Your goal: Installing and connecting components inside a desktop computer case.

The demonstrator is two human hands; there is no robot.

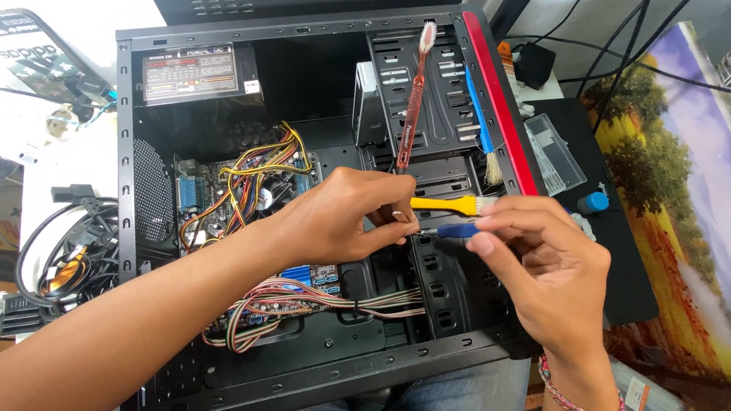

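Over the open computer case (134, 213), the left hand (338, 216) pinches a red toothbrush (415, 88) and yellow brush (445, 205), the right hand (543, 272) pinches a blue brush (457, 231); one could slip onto the motherboard (236, 191).

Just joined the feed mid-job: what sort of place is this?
Probably a home or hobby computer repair bench. An open black computer case lies on its side showing wiring bundles, a power supply sits in its corner, and loose cables lie alongside.
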